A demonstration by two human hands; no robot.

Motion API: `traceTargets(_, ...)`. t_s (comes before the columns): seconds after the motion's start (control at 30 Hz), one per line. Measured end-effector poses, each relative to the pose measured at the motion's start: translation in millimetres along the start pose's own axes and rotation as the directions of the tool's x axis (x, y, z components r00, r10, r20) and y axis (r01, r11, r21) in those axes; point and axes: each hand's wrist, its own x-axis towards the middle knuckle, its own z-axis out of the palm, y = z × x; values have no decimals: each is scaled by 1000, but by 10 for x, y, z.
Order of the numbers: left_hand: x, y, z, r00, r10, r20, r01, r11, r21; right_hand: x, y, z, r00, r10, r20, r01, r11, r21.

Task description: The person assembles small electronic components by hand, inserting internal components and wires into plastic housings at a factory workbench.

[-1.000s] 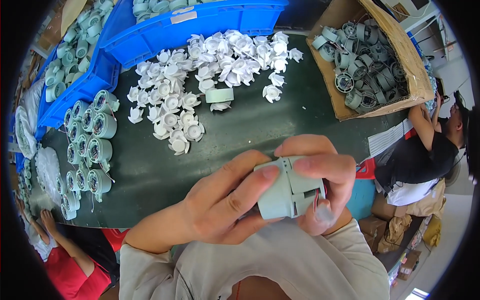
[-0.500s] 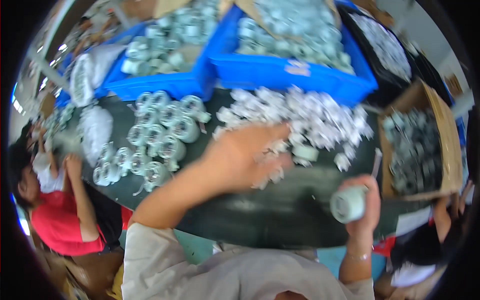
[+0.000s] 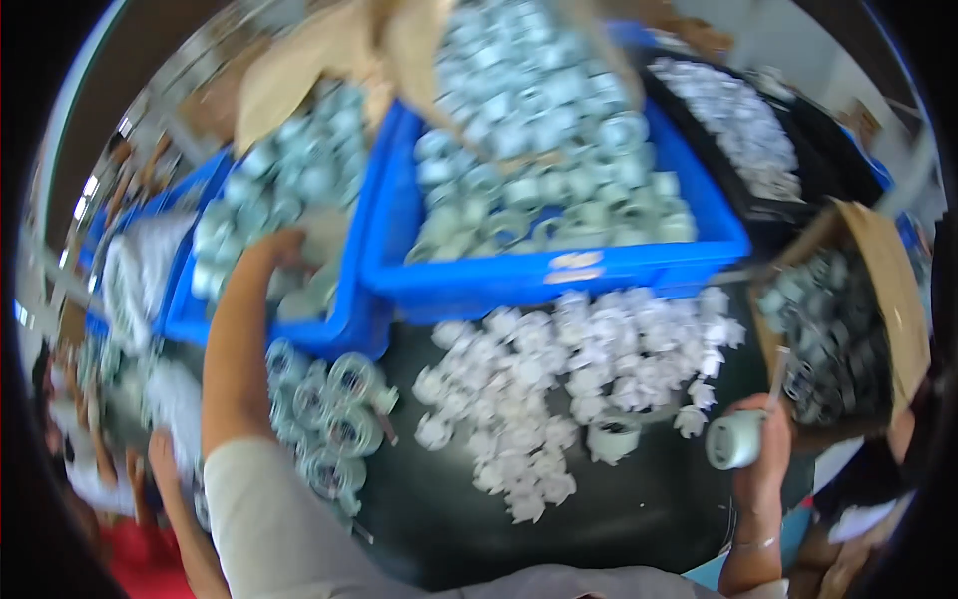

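My left hand (image 3: 287, 248) reaches into the left blue bin (image 3: 185, 317), among pale green round cases (image 3: 284, 160); its fingers are blurred and partly hidden, so any hold is unclear. Over the right side of the table, my right hand (image 3: 768, 449) is closed around a pale green round case (image 3: 733, 440) with a narrow pale strip sticking up from it. White petal-edged pieces (image 3: 519, 439) lie heaped on the dark table between my hands. A single pale green case (image 3: 613, 436) rests at the front of that heap.
Grouped round cases with clear faces (image 3: 339, 419) stand below the left bin. A larger blue bin (image 3: 479, 278) of green cases is at the back middle. At right are a cardboard box (image 3: 903, 309) of dark and green parts and a black crate (image 3: 689, 170). Co-workers sit at left and right.
My left hand has gone from the white pieces up and left into the left bin. The view has shifted toward the bins. My right hand still holds the round case.
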Motion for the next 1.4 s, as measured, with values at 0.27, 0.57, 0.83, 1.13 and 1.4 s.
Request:
traceTargets(0.27,-1753,1135,-688,667,0,-745,-666,448,-597,-178,-68,126,983,-136,124,117,982,148)
traceTargets(0.57,-3052,3471,56,634,334,-698,-621,-318,-717,-276,-256,556,555,-770,316,791,605,85)
traceTargets(0.83,-3429,3983,478,656,266,-706,-519,-520,-678,-692,-74,186,711,-653,262,600,757,258)
traceTargets(1.13,-3575,3948,290,701,702,-125,438,-562,-702,-756,-107,52,526,-767,368,794,598,111)
traceTargets(1.4,-3512,3944,441,670,740,-60,496,-505,-706,-763,-93,92,426,-810,402,842,518,150)
